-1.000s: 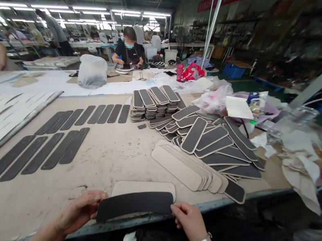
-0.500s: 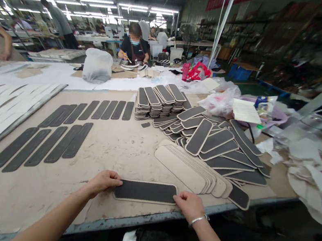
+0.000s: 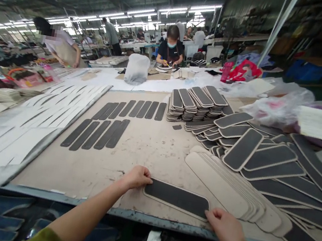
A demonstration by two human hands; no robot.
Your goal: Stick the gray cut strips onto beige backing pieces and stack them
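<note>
A long black panel (image 3: pixel 176 198) with rounded corners and a beige border lies near the table's front edge. My left hand (image 3: pixel 137 178) pinches its left end between thumb and fingers. At the opposite end, my right hand (image 3: pixel 225 227), with a bracelet on the wrist, pinches the corner. Just beyond the right hand, beige panels (image 3: pixel 218 184) lie fanned out, plain side up. Behind them is a loose heap of black-faced panels (image 3: pixel 268 162). Neat stacks of similar panels (image 3: pixel 198 100) stand farther back. Dark narrow strips (image 3: pixel 105 135) lie in two rows to the left.
White slatted sheets (image 3: pixel 52 118) cover the table's left side. A white plastic bag (image 3: pixel 137 68) stands at the back. Clear plastic (image 3: pixel 279 102) and a red bag (image 3: pixel 244 71) lie at the back right. One co-worker (image 3: pixel 171 49) sits across the table; another (image 3: pixel 63 47) stands at left.
My view has swung left, so the table's contents appear farther right and a co-worker at left shows more fully. Both hands still grip the panel, which now slants down to the right in view.
</note>
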